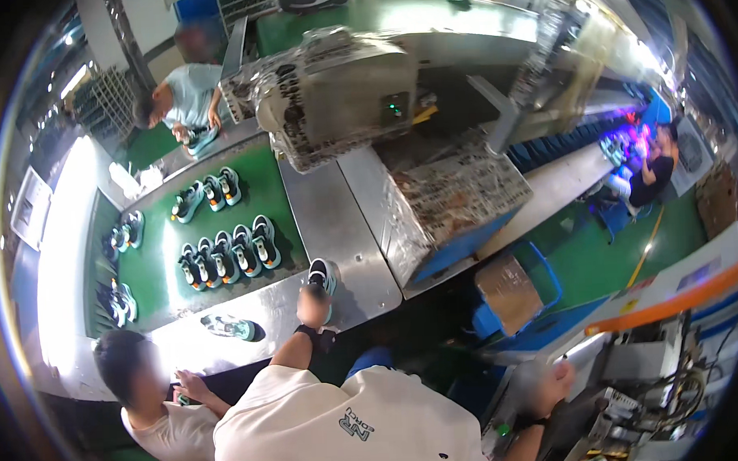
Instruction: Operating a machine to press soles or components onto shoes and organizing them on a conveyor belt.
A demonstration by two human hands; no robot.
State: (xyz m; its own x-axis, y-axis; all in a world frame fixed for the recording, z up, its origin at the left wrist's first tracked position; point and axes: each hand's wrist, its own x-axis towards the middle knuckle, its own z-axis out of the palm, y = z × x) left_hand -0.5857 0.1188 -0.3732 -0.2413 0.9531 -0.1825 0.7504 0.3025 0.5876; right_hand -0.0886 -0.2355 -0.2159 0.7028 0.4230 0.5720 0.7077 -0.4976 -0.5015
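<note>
In this crowded factory room, a flat green belt (155,266) runs beside a brushed steel worktop (359,300). The person's left hand (313,305) is over a black shoe with white stripes (322,273) on the steel; blur hides its fingers, so I cannot tell their grip. The right hand (545,388) is out beside grey metal machinery (638,363), its fingers just as unreadable. On the green, three dark shoes with pale teal soles (214,192) and a nearer row of five matching shoes (223,256) look already set out; the striped one and a pale teal-and-white shoe (228,326) on the steel remain apart from them.
</note>
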